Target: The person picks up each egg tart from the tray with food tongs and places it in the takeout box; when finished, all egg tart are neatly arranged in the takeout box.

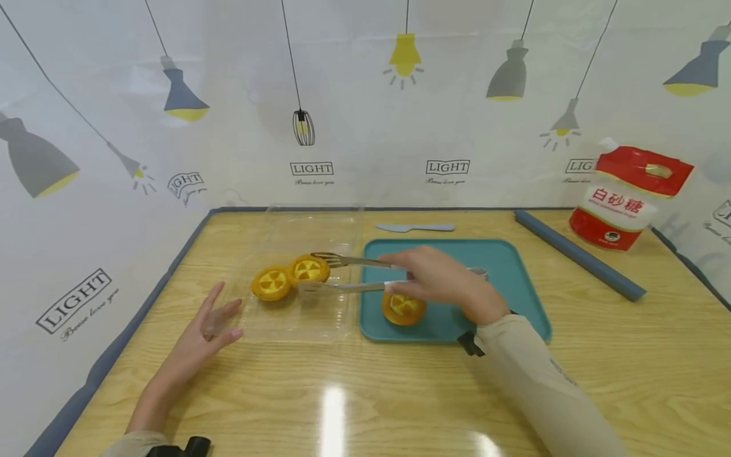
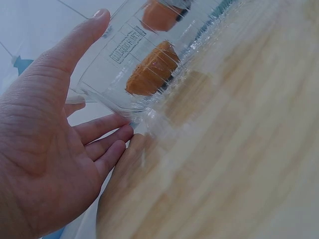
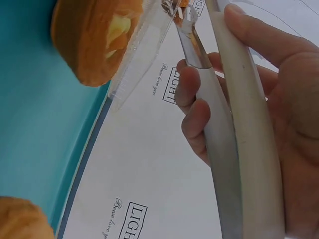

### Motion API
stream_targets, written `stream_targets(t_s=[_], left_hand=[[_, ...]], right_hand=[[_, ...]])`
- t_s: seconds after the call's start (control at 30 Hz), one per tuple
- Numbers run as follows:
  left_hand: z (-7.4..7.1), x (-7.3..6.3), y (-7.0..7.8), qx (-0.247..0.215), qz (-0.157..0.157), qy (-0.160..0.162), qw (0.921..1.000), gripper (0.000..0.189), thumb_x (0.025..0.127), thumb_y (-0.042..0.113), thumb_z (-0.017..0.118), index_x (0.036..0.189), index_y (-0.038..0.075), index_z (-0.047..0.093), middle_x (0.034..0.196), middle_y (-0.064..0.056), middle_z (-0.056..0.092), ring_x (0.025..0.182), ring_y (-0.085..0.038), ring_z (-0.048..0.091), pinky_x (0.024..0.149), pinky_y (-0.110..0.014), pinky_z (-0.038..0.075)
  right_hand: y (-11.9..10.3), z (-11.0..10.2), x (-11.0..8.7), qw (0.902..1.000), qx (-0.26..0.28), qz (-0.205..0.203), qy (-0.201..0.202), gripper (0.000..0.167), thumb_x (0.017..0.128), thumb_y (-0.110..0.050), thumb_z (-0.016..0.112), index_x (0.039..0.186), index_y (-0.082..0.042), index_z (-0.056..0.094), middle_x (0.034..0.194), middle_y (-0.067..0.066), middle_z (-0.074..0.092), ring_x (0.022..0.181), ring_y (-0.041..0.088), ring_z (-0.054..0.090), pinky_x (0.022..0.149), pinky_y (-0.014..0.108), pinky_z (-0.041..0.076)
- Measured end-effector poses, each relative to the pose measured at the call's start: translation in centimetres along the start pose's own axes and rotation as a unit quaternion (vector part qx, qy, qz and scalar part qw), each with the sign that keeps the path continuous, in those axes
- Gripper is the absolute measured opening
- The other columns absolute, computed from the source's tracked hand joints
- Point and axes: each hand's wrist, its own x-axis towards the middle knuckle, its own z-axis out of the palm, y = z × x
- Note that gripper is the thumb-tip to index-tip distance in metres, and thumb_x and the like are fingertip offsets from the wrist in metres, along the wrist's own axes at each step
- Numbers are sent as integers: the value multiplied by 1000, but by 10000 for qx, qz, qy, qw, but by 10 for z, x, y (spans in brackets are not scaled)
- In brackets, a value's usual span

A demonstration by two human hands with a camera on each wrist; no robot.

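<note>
My right hand (image 1: 436,276) grips metal tongs (image 3: 256,144) with pale handles, thumb on one arm and fingers round the other. The tongs' two ends stand apart, the upper tip beside a round orange pastry with a yellow top (image 1: 309,269). This pastry and a second pastry (image 1: 271,284) sit side by side in a clear plastic container (image 1: 325,320). My left hand (image 1: 197,343) is spread at the container's left side, its fingertips (image 2: 119,119) at the container's edge. Below my right hand, another pastry (image 1: 404,311) lies on a teal tray (image 1: 497,254).
My right wrist mostly hides a further pastry (image 3: 22,221) on the tray. Behind the tray lies a light-coloured knife (image 1: 414,227). To the right are a blue-grey rod (image 1: 579,254) and a red and white sugar bag (image 1: 628,197). Printed sheeting (image 1: 365,127) walls the table's back and sides.
</note>
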Motion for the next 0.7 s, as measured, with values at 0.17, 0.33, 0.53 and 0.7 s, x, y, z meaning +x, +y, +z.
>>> stream_targets(t_s=[0.17,0.33,0.53,0.7], left_hand=[[0,1,-1,-19,49,11,10000,86,93,18,59,149,37,-4,146,-19,31,132,-40,27,97,-67,22],[1,2,1,53,132,41,9999,86,92,18,60,147,43,-2,146,-17,32,132,-39,27,98,-67,19],[2,2,2,197,196,56,9996,85,92,18,60,147,43,-1,145,-17,33,132,-40,27,98,-67,20],[0,-1,1,214,165,73,9996,86,92,18,60,147,42,-1,145,-18,33,132,-41,27,97,-67,20]], right_hand=[[-4,-4,9,9997,-22,37,-256,51,91,-30,62,134,-7,51,61,-5,52,45,7,36,54,27,40],[-8,-13,19,9983,-340,123,-460,52,90,-31,63,134,-6,51,104,7,67,81,14,62,81,35,49],[-17,-25,29,9951,-607,200,-748,52,88,-31,65,132,-6,53,126,9,57,105,25,58,90,41,45],[-22,-28,33,9939,-630,212,-879,51,88,-30,65,132,-7,54,124,9,58,99,23,61,87,39,47]])
